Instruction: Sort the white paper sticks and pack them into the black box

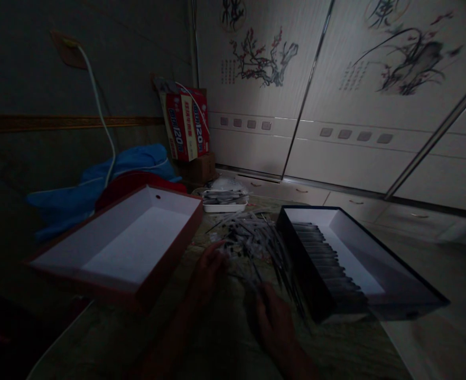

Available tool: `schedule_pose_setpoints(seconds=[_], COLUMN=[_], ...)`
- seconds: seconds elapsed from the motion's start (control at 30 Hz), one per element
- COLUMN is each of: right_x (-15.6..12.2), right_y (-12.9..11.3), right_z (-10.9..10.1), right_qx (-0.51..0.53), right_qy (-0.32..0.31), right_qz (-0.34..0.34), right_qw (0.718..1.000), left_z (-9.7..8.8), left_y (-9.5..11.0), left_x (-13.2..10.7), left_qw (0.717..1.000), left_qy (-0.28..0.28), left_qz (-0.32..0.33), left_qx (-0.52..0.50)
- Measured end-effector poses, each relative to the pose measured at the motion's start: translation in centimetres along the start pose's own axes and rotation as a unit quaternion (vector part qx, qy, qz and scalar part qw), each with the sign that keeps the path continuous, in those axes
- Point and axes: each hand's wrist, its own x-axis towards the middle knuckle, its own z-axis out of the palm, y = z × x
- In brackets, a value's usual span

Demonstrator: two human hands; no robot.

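Two open boxes flanked the loose heap of slender strips (252,245) on the cloth-covered bench (225,338), probably so that both lay within easy reach of your hands. The heap sat between them, spilling toward you. Your left hand (208,273) lay at its near edge, with the fingers (217,254) curled against the strips, though the dim view did not show whether they were clenched on any. Your right hand (275,322) was lower and just beside the heap's long trailing pieces; its fingers (263,302) looked loose, but you could not tell whether they held anything. To the right, the black box (306,279) held a tidy, closely stacked row of similar pieces (328,258), apparently ranked along one wall. To the left, the red box (169,266) showed only white lining. Behind the heap stood a white tray (223,208) holding a small bundle, and beyond that lay a blue cloth (98,182) and a printed carton (183,124).
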Motion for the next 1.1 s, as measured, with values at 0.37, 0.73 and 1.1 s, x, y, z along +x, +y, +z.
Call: schedule_pose_setpoints(seconds=[0.37, 0.73, 1.1], right_x=[-0.1, -0.2, -0.3], right_y=[-0.5, 0.2, -0.3], right_z=[0.0, 0.5, 1.4], right_qx=[-0.013, -0.05, -0.162], right_qy=[-0.028, -0.003, 0.017], right_qz=[0.0, -0.023, -0.072], right_qw=[1.0, 0.998, 0.984], left_z=[0.5, 1.4, 1.6], left_y=[-0.8, -0.1, -0.2], left_x=[-0.3, -0.9, -1.3], left_qw=[1.0, 0.998, 0.999], left_qy=[0.01, -0.013, -0.007], left_qz=[-0.017, -0.021, -0.034], left_qx=[-0.004, 0.057, -0.034])
